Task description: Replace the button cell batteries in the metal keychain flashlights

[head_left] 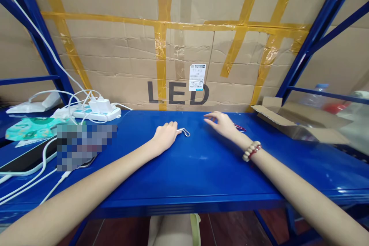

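Note:
My left hand [167,136] rests low over the blue shelf top, its fingers closed on a silver carabiner [186,132]. The carabiner's looped end sticks out to the right of the fingertips, while its other end is hidden by the hand. To the right, my right hand [220,123] hovers near the shelf with thumb and fingers apart, nothing visible between them; it is slightly blurred. Just behind that hand lies a small dark red metal piece [240,127], partly covered by the wrist, so its kind is unclear. A beaded bracelet [251,150] circles my right wrist.
A large taped cardboard box [129,61] closes off the back. At left are a white power strip [112,114] with cables, a green packet [31,128] and a tablet-like device [31,155]. An open cardboard box [300,128] stands at right, beside blue posts.

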Tool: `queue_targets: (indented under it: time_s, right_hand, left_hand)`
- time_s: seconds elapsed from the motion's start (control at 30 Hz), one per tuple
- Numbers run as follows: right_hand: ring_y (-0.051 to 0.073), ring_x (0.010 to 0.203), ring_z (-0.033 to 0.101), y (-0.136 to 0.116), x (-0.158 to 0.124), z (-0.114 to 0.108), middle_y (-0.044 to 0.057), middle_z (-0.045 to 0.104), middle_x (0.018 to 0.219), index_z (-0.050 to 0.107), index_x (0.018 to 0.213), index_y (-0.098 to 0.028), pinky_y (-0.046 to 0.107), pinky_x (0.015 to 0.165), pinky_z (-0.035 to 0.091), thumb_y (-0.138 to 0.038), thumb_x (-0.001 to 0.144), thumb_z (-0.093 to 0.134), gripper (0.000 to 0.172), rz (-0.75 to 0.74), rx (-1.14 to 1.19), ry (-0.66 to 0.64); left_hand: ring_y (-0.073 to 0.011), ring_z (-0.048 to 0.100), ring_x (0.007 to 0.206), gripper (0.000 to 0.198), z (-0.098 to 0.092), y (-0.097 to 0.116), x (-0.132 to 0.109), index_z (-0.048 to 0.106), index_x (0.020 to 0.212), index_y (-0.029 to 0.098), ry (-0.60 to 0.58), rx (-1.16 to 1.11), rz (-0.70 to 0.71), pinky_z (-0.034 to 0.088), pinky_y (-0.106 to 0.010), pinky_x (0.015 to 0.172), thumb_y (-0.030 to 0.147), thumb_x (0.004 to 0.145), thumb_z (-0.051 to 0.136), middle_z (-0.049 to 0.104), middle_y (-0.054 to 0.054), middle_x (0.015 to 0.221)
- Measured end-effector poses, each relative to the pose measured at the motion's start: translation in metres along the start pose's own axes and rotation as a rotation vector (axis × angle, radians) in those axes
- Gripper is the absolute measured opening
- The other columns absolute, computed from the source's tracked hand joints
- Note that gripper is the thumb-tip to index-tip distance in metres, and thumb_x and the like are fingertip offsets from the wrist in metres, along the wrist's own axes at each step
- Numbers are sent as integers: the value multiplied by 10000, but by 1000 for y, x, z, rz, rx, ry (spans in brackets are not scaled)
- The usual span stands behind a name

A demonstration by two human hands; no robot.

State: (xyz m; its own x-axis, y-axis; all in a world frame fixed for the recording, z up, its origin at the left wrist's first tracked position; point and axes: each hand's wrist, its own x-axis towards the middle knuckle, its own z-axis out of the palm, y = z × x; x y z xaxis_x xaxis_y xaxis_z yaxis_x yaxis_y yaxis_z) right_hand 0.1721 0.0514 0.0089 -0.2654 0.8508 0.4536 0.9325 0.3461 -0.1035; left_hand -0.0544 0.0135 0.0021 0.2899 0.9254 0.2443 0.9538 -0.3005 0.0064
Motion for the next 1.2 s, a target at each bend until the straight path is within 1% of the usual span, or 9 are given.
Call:
queue_targets:
  time_s: [0.1, 0.2, 0.3, 0.37, 0.53, 0.7, 0.8, 0.9, 1.2]
  right_hand:
    - [169, 975, 593, -34, -5, 9, 51, 658, 1073, 627, 1092, -206, 289, 879, 430, -357, 920, 428, 303, -288, 278, 5]
    - [181, 933, 605, -51, -10, 16, 59, 670, 1035, 609, 1102, -196, 317, 843, 434, -341, 944, 368, 323, -418, 446, -110]
    - [155, 784, 612, -46, -11, 18, 49, 682, 888, 645, 980, -166, 277, 747, 445, -315, 944, 367, 318, -425, 512, -217]
    - [150, 746, 600, -39, -9, 17, 51, 674, 859, 658, 949, -155, 273, 727, 443, -309, 929, 402, 299, -404, 511, -213]
    - [169, 843, 596, -30, -6, 13, 70, 658, 953, 653, 1029, -169, 290, 772, 440, -304, 915, 420, 292, -320, 507, -135]
    - [163, 798, 595, -39, -11, 12, 60, 668, 928, 647, 987, -152, 272, 724, 443, -353, 908, 431, 305, -345, 560, -158]
    - [170, 855, 599, -42, -12, 11, 63, 665, 999, 624, 1041, -151, 275, 752, 438, -335, 919, 408, 309, -352, 591, -151]
    - [177, 879, 597, -43, -11, 10, 67, 663, 1009, 623, 1024, -150, 287, 781, 430, -334, 932, 376, 321, -341, 586, -163]
    - [151, 728, 563, -47, -13, 8, 55, 665, 913, 634, 1009, -142, 268, 667, 425, -400, 917, 391, 366, -338, 580, -226]
  left_hand:
    - [-294, 617, 958, 340, 0, 4, -1, 516, 1013, 132, 5, -60, 86, 463, -340, 719, 418, 938, 348, 647, -151, 1027]
    - [-264, 643, 908, 281, 0, 5, -2, 478, 1041, 167, 8, -144, 146, 461, -310, 676, 394, 947, 342, 663, -111, 1018]
    - [-233, 642, 900, 227, 2, 5, -2, 457, 1043, 207, 28, -248, 193, 457, -288, 662, 394, 925, 410, 668, -54, 984]
    - [-216, 633, 906, 201, 4, 3, -1, 457, 1042, 221, 59, -318, 204, 458, -282, 665, 377, 921, 420, 658, -37, 984]
    - [-196, 613, 913, 162, 15, -3, 7, 527, 1005, 241, 157, -473, 195, 449, -287, 696, 284, 922, 394, 647, -19, 1018]
    - [-179, 599, 798, 151, 19, -5, 9, 576, 950, 239, 230, -600, 205, 433, -287, 680, 288, 886, 449, 655, -8, 938]
    - [-155, 577, 703, 123, 18, -4, 9, 580, 914, 232, 251, -682, 200, 432, -279, 659, 297, 857, 492, 646, 2, 861]
    - [-135, 557, 649, 168, 18, -4, 10, 557, 954, 223, 268, -780, 178, 440, -264, 634, 332, 831, 525, 633, 1, 842]
    - [-146, 564, 707, 222, 18, -10, 14, 523, 952, 197, 272, -990, 23, 446, -245, 601, 329, 886, 357, 605, -32, 865]
